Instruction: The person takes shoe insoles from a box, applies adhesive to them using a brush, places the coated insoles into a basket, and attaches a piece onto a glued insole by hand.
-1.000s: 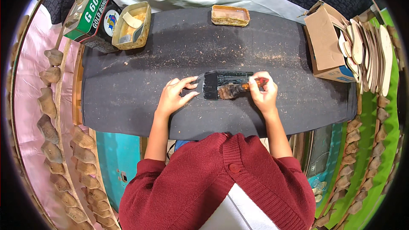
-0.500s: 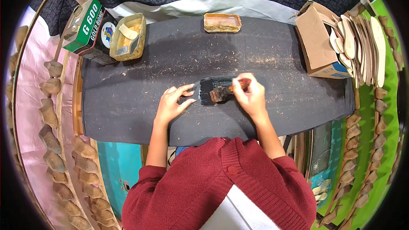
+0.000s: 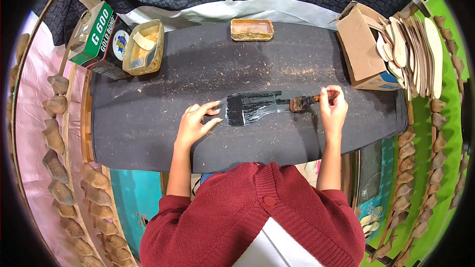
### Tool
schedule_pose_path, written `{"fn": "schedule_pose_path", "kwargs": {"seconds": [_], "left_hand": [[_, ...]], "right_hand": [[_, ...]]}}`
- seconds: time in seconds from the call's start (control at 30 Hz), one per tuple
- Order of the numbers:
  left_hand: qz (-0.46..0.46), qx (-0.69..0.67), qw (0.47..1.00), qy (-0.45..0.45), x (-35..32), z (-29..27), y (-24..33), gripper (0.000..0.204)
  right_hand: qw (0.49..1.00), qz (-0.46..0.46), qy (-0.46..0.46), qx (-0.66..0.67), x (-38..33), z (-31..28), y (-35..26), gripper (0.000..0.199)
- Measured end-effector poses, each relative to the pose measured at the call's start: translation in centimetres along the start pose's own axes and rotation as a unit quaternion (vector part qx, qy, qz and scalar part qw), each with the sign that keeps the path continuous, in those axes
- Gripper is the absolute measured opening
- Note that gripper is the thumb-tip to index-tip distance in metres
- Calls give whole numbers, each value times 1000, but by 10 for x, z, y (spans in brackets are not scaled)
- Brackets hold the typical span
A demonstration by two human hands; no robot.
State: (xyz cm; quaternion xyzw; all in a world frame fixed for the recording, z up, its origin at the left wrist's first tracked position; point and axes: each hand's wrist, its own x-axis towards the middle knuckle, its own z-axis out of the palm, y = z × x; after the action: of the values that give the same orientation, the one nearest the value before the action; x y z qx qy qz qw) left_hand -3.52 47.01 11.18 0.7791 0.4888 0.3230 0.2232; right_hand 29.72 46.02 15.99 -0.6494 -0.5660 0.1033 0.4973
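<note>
A dark, sole-shaped piece (image 3: 255,108) lies lengthwise across the table, its surface streaked with wet, shiny coating; a solid black band shows near its left end. The thumb and forefinger of my left hand (image 3: 194,122) hold that left end by its edges. In my right hand (image 3: 333,110) is a brush (image 3: 300,104) with stubby brown bristles and an orange-red handle, gripped between thumb and fingers. The bristles are at the sole's narrower right part; whether they touch it is hard to tell.
A dark cloth (image 3: 188,84) covers the table, scattered with shavings. A green-and-black can (image 3: 99,39) and a yellowed tub (image 3: 134,63) with scrapers stand at far left. One small tray (image 3: 252,33) sits at the back. A carton (image 3: 357,44) beside stacked pale insoles (image 3: 420,59) occupies far right. Shoe lasts (image 3: 53,136) line side racks.
My right hand has drawn the brush rightward along the sole, leaving streaks of coating over more of it. My left hand stays at the left end, holding it.
</note>
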Motion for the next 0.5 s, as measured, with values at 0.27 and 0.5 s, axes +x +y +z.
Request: {"fn": "schedule_pose_path", "kwargs": {"seconds": [0.27,0.5], "left_hand": [[-9,-7,1000,3,1,5,1,40],[1,-5,1000,14,-1,2,1,41]], "right_hand": [[987,0,-91,136,-19,55,-37,10],[988,49,6,146,-8,10,5,9]]}}
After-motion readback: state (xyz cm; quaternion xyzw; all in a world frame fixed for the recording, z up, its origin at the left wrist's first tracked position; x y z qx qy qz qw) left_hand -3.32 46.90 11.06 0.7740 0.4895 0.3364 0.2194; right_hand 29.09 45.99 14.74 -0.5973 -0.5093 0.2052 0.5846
